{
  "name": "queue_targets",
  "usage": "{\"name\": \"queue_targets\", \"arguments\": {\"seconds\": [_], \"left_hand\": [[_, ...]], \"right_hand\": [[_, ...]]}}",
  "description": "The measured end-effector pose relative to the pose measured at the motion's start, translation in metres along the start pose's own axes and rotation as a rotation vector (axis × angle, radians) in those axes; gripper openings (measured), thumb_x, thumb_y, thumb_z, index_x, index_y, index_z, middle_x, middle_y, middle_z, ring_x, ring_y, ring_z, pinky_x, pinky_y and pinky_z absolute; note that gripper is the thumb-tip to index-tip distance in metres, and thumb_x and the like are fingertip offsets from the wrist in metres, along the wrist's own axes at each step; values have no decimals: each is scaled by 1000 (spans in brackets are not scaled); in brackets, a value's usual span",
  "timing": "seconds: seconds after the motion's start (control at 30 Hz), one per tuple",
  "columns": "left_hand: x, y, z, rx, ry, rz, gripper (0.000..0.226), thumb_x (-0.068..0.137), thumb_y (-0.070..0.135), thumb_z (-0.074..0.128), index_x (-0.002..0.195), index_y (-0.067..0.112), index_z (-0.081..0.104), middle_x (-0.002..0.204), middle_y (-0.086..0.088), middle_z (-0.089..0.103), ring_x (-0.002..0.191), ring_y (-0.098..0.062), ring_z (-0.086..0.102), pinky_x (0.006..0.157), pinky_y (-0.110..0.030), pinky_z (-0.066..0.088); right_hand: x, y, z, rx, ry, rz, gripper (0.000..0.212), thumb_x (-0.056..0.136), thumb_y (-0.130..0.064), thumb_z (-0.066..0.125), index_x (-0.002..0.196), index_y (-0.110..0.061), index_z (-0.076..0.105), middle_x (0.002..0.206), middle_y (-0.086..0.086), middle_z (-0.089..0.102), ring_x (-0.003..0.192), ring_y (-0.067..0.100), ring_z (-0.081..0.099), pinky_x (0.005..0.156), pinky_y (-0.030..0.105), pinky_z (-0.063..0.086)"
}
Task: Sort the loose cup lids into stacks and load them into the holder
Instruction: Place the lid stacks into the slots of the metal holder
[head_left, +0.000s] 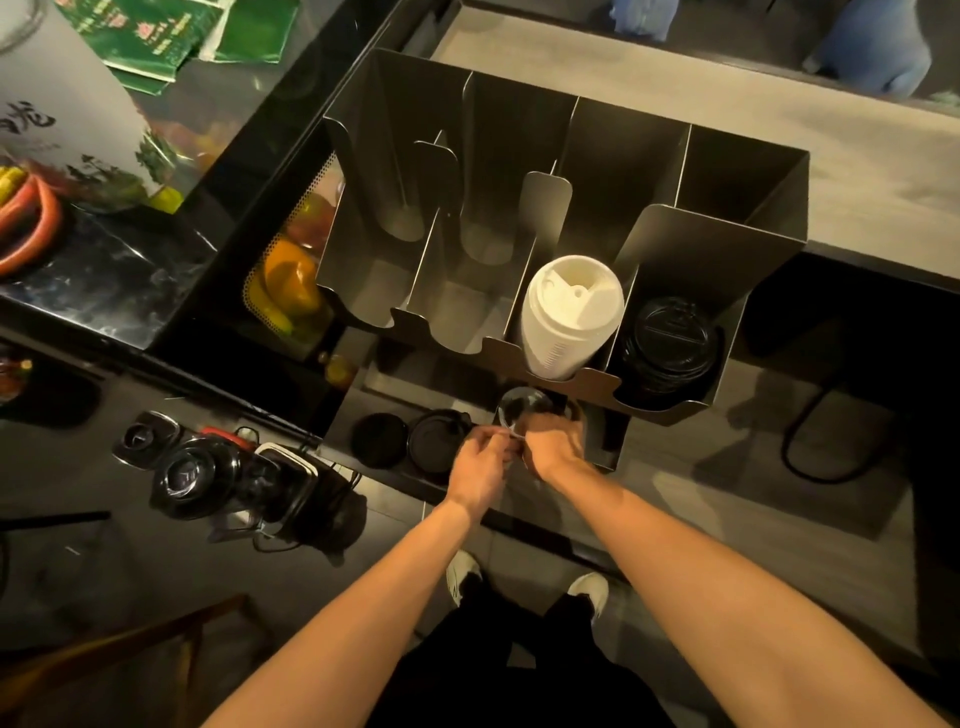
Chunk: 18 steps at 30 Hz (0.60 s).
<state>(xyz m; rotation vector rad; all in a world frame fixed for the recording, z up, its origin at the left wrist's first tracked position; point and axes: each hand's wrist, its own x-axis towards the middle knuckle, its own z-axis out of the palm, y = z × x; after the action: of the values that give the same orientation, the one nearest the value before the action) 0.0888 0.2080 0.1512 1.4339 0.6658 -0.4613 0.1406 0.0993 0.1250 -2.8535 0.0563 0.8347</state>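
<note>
Both forearms converge on the right end of the low tray (405, 387), where the left hand (478, 462) and right hand (556, 447) sit side by side, fingers curled onto the near rim of the clear lids (524, 410). These lie just beyond the fingertips, under the front lip of the holder (675, 239). Loose black lids (439, 441) rest left of the left hand. The holder's two bare bays stand up and leftward, beside the white stack (571, 312), so the left hand looks nearer them.

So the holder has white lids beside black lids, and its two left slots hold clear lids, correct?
Not quite: in the head view the two left slots of the holder are empty. The white lids do stand beside the black lids.
</note>
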Motion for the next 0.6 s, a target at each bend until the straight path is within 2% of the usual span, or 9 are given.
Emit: {"name": "queue_targets", "arguments": {"seconds": [0.1, 0.2, 0.27, 0.37, 0.43, 0.5, 0.6], "left_hand": [[-2, 5, 1, -21, 12, 14, 13, 104, 21, 50, 103, 18, 63, 102, -10, 73, 87, -14, 67, 73, -25, 52], [-3, 8, 4, -12, 4, 53, 10, 104, 18, 52, 104, 16, 61, 98, -4, 72, 83, -11, 68, 67, -20, 53], [-4, 9, 4, 71, 28, 143, 6, 102, 16, 55, 104, 18, 61, 99, -2, 70, 88, -13, 67, 73, -20, 53], [-10, 14, -3, 238, 104, 309, 13, 99, 13, 61, 111, 17, 61, 105, 5, 66, 95, -3, 63, 76, -9, 48], [-13, 18, -7, 281, 158, 383, 21, 97, 13, 63, 117, 18, 60, 109, 8, 64, 101, -1, 61, 82, -11, 48], [-15, 21, -12, 311, 196, 429, 27, 98, 17, 63, 124, 19, 58, 118, 9, 61, 105, -1, 59, 87, -16, 48], [-21, 28, -19, 309, 237, 462, 33, 101, 27, 59, 134, 22, 54, 127, 11, 56, 108, 0, 55, 81, -11, 42]], "right_hand": [[-3, 8, -4, 119, 81, 7, 26, 101, -25, 48, 109, -15, 70, 107, 5, 66, 105, 22, 60, 83, 31, 41], [-12, 17, -9, 141, 101, -84, 28, 98, -21, 52, 124, -20, 62, 121, 8, 65, 119, 32, 56, 98, 38, 43], [-24, 21, -14, 200, 126, -136, 31, 98, -25, 55, 129, -21, 57, 119, 9, 66, 112, 33, 60, 94, 41, 48], [-45, 22, -20, 297, 176, -205, 21, 102, -33, 52, 120, -21, 52, 111, 5, 67, 99, 25, 65, 79, 40, 52], [-58, 24, -22, 418, 205, -239, 15, 102, -35, 51, 114, -27, 49, 101, -1, 68, 88, 19, 66, 70, 41, 53], [-72, 24, -26, 547, 252, -277, 15, 102, -36, 52, 115, -29, 50, 98, -8, 67, 82, 11, 65, 70, 39, 54], [-93, 17, -38, 735, 263, -293, 19, 102, -36, 53, 120, -29, 52, 104, -13, 64, 89, 5, 63, 75, 32, 56]]}}
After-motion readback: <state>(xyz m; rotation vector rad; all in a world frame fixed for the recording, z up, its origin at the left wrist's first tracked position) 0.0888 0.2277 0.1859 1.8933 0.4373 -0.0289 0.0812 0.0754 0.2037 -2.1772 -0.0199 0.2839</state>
